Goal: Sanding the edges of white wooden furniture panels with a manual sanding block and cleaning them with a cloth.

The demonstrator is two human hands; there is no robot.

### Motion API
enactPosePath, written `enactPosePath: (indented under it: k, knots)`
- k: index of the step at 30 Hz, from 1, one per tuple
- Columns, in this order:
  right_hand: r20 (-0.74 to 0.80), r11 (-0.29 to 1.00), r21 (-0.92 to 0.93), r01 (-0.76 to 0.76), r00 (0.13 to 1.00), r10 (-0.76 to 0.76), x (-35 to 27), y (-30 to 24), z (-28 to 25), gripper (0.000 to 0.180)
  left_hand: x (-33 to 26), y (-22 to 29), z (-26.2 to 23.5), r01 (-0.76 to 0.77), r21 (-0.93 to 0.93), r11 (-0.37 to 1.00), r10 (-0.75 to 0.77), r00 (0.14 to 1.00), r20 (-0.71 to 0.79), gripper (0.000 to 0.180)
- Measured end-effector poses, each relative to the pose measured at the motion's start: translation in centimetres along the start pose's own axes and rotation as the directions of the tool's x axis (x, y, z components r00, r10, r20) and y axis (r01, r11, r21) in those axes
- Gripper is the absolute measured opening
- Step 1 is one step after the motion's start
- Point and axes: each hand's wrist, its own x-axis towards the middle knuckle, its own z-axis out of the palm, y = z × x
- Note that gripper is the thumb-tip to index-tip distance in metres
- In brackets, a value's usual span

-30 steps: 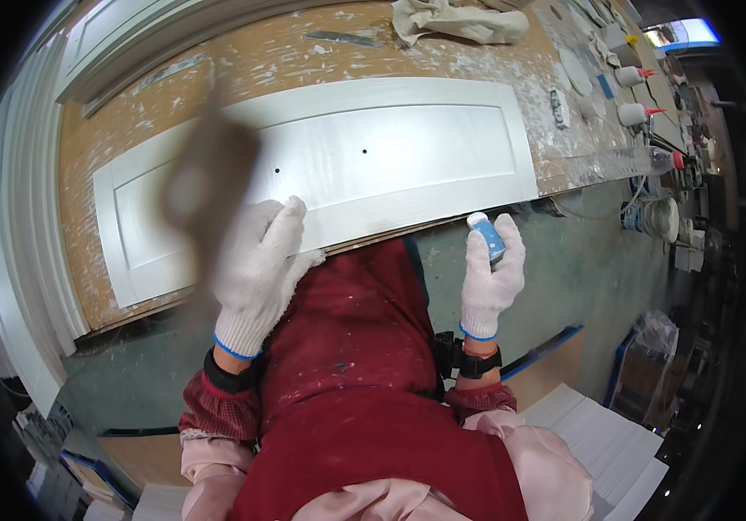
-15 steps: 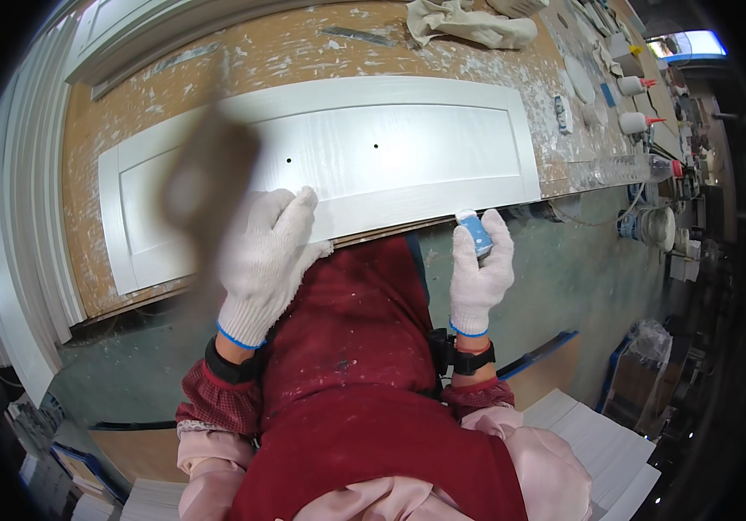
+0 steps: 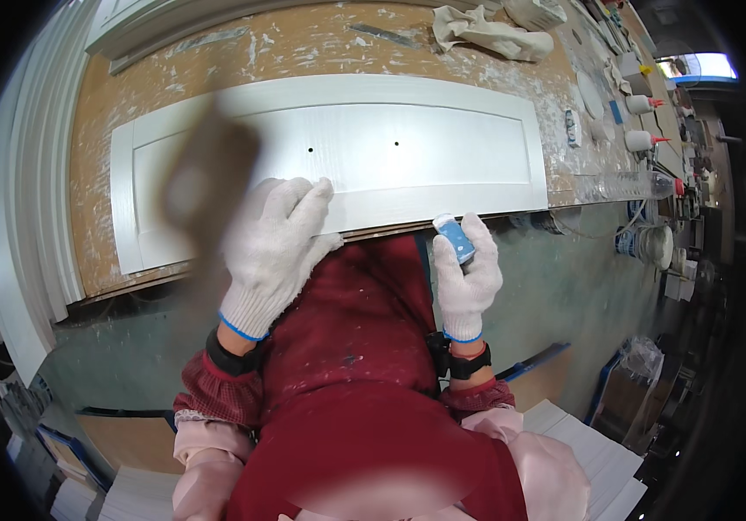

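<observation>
A white panel door [image 3: 442,187] with a raised frame and two small dark holes lies flat on the bench in front of me. My left hand [image 3: 273,243], in a white knitted glove, rests on its near side. The fingers stretch out over the surface, and the thumb points along the near edge. My right hand [image 3: 470,278], gloved the same way, pinches a small blue block [image 3: 455,240] with whitish edges between thumb and fingers. The block is just off the door's near edge; whether it touches the edge I cannot tell.
A blurred brown shape [image 3: 208,182] hangs close to the camera, covering the door's left part. On the paint-marked bench [image 3: 303,39] lie a crumpled cloth [image 3: 495,35], glue bottles [image 3: 642,104] with red tips and a clear plastic bottle [image 3: 625,186]. Stacked white boards [image 3: 581,451] stand behind me.
My right hand has shifted left along the near edge with the blue block. My left hand stays on the door. The whole view has moved slightly.
</observation>
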Motion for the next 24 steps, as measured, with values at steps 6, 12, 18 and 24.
enactPosePath:
  k: [6,12,18,24]
  knots:
    - [0.079,0.992,0.050,0.119,0.989,-0.123,0.2,-0.9,0.9,0.048,-0.1,-0.1,0.2,-0.004,0.011,1.000,0.004,1.000,0.001,0.062]
    - [0.141,0.984,0.021,0.178,0.974,-0.179,0.1,-1.4,1.0,0.046,-0.1,-0.2,0.2,-0.024,0.011,1.000,0.024,1.000,-0.016,0.063]
    - [-0.021,1.000,0.006,-0.012,1.000,0.012,-0.1,-0.5,1.2,0.044,-0.2,-0.2,0.2,-0.027,0.031,0.999,0.027,1.000,-0.009,0.063]
    - [0.189,0.967,0.046,0.252,0.948,-0.256,0.2,-1.9,1.5,0.047,-0.3,-0.3,0.1,-0.024,0.043,0.999,0.024,1.000,-0.010,0.062]
